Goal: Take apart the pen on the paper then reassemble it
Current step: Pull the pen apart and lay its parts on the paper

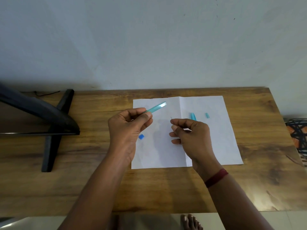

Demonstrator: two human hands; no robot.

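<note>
A white sheet of paper [207,138] lies on the wooden table. My left hand [126,128] holds the translucent teal pen barrel [157,107] above the paper's left part, its free end pointing up and right. My right hand [187,133] pinches a thin refill; only its dark tip [171,118] shows above the fingers. On the paper lie a teal cap [193,116], partly behind my right hand, a small teal piece [207,115] to its right, and a small blue end plug [141,136] near my left wrist.
The wooden table [83,146] stands against a pale wall. A dark monitor with its black stand [54,130] occupies the left side. A patterned object [297,135] sits past the table's right edge. A bare foot [191,221] shows on the floor below.
</note>
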